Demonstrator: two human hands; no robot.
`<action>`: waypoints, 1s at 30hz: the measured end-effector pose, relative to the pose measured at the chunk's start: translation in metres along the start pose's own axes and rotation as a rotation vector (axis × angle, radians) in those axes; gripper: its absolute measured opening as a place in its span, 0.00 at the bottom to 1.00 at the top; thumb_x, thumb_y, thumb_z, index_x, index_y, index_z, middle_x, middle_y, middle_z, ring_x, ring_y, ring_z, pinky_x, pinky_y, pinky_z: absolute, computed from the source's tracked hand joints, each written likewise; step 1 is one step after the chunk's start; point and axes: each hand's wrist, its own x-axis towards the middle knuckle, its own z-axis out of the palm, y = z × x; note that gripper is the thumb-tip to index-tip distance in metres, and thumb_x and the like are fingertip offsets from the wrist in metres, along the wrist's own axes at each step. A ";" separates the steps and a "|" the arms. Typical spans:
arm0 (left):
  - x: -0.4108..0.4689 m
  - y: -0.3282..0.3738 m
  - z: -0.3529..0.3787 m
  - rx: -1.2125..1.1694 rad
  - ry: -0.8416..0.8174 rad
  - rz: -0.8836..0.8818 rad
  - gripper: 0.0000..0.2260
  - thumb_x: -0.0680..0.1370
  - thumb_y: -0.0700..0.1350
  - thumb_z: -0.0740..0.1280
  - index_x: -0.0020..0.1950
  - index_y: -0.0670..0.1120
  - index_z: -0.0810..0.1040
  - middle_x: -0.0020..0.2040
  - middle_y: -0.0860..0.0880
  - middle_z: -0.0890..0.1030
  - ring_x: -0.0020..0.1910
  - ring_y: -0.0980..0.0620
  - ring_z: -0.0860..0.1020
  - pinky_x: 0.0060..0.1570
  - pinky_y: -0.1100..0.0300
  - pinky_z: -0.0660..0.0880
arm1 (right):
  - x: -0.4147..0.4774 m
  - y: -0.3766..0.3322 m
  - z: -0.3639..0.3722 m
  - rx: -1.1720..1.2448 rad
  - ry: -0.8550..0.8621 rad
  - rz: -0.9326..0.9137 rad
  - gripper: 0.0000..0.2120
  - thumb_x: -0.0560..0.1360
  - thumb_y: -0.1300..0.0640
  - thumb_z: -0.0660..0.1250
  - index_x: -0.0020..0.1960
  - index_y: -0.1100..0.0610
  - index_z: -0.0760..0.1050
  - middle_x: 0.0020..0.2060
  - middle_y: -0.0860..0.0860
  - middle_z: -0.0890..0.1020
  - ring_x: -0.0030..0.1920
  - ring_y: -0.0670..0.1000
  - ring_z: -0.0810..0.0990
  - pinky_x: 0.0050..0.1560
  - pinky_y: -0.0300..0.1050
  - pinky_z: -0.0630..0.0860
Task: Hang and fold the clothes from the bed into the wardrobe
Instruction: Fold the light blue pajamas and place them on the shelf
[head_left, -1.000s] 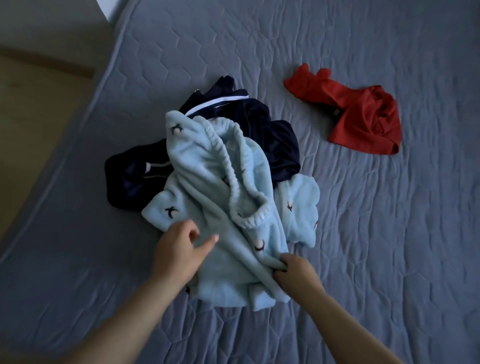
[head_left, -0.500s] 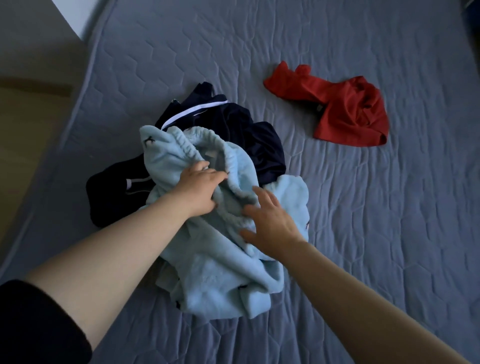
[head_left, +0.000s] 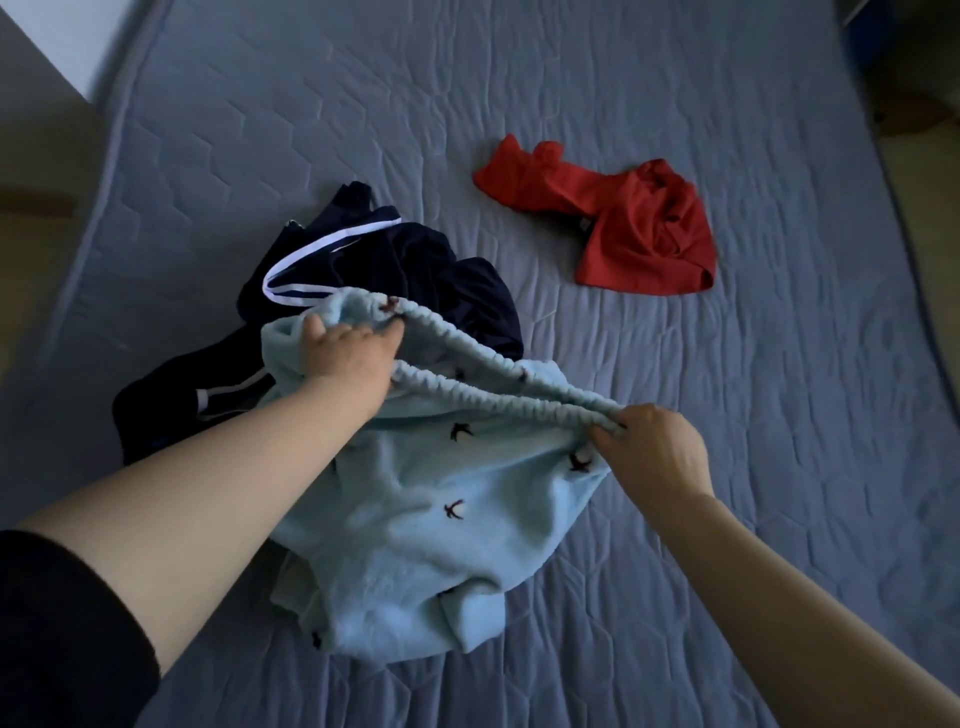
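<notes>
Both hands are grasping the elastic waistband (head_left: 483, 395) of the pale blue fleece (head_left: 441, 525). The left hand (head_left: 348, 353) curls over its far end, and the right hand (head_left: 657, 452) pinches its near end, so the band is stretched between them. The rest of the fleece sags in a heap on the bed (head_left: 675, 88), partly overlapping the navy garment (head_left: 405, 260) with white stripes. The red garment (head_left: 644, 223) lies well apart, to the right. No wardrobe is in view.

Risks from here:
- Lifting may drag the navy garment along, since the fleece lies on it and the fabrics could cling.
- The band is stretchy, so a one-sided pull may let it slip from the right hand's lighter pinch.
- The legs are bunched below; they may hang twisted and spoil the fold.

No brand or writing can be read. The fleece carries small dark bird-like motifs (head_left: 460, 431). A pale speck on the red garment is possibly a tag, too small to tell.
</notes>
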 end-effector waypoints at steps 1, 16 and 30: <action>-0.003 -0.004 -0.005 0.001 0.006 -0.015 0.27 0.80 0.50 0.59 0.75 0.56 0.51 0.60 0.48 0.77 0.59 0.45 0.73 0.59 0.49 0.60 | -0.001 0.001 -0.007 0.066 0.022 0.031 0.15 0.77 0.47 0.62 0.44 0.58 0.78 0.38 0.52 0.79 0.37 0.53 0.74 0.34 0.43 0.65; -0.120 -0.092 -0.317 -0.075 0.408 -0.126 0.14 0.79 0.50 0.62 0.65 0.51 0.70 0.63 0.49 0.76 0.61 0.46 0.75 0.51 0.56 0.73 | -0.062 0.039 -0.347 -0.071 0.429 -0.049 0.11 0.78 0.49 0.60 0.51 0.54 0.77 0.46 0.52 0.79 0.45 0.54 0.79 0.37 0.46 0.71; -0.337 -0.135 -0.633 -0.509 0.945 0.157 0.15 0.75 0.40 0.60 0.60 0.41 0.76 0.64 0.43 0.74 0.60 0.44 0.74 0.57 0.54 0.73 | -0.242 0.117 -0.666 -0.020 1.089 0.001 0.17 0.73 0.40 0.64 0.43 0.53 0.81 0.43 0.52 0.82 0.51 0.55 0.78 0.39 0.44 0.68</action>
